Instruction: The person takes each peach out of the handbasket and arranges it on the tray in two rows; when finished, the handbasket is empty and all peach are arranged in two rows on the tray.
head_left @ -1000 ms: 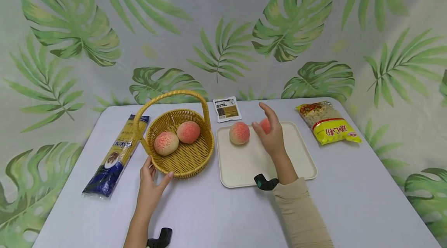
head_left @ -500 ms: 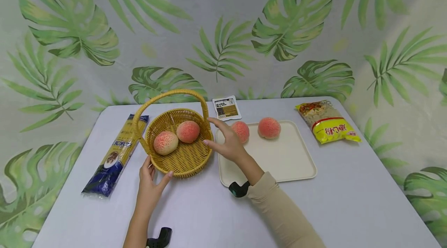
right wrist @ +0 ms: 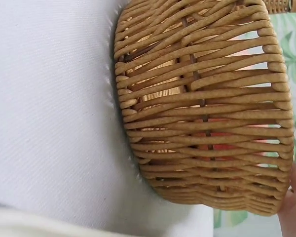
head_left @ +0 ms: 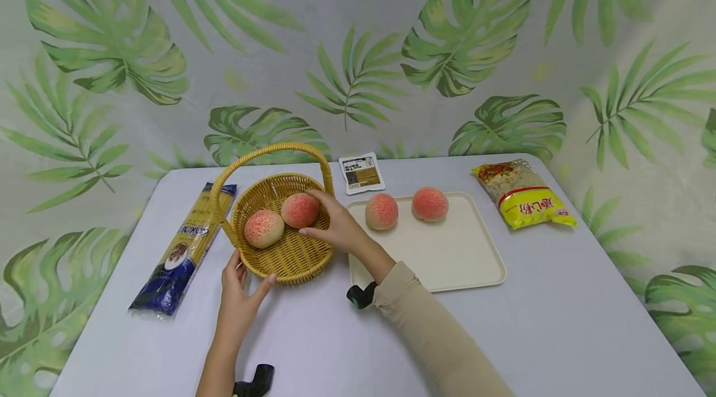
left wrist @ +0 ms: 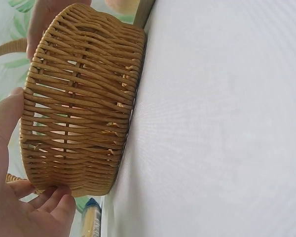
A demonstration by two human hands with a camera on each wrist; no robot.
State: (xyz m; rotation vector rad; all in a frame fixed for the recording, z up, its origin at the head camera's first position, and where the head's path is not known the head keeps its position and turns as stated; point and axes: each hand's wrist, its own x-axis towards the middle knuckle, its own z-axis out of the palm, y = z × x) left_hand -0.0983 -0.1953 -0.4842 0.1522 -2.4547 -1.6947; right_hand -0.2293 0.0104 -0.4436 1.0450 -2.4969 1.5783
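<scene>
1. The right hand (head_left: 338,220) reaches over the near-right rim of the basket, fingers and thumb spread about the redder peach (head_left: 298,209); whether they grasp it or only lie close to it, I cannot tell.
2. The left hand (head_left: 242,294) holds the basket (head_left: 296,265) at its near-left side; the left wrist view shows the thumb on the rim and the fingers bent against the woven outer wall.
3. The redder peach sits inside the basket, toward the back right, and a paler peach (head_left: 264,228) lies just beside it on the left.
4. The basket stands upright on the white table (head_left: 330,347), its handle (head_left: 279,147) arching up over it.
5. Right of the basket is a cream tray (head_left: 431,266); near its back edge are a speckled peach (head_left: 381,211) and a deep-pink peach (head_left: 430,204), a small gap between them.
6. Behind the tray's left corner lies a flat white packet (head_left: 362,173).
7. On the table's far left, a blue-and-yellow pasta pack (head_left: 181,251) lies slantwise; to the right of the tray rests a yellow-ended noodle bag (head_left: 523,195).
8. A leaf-patterned cloth (head_left: 358,61) hangs behind everything.
</scene>
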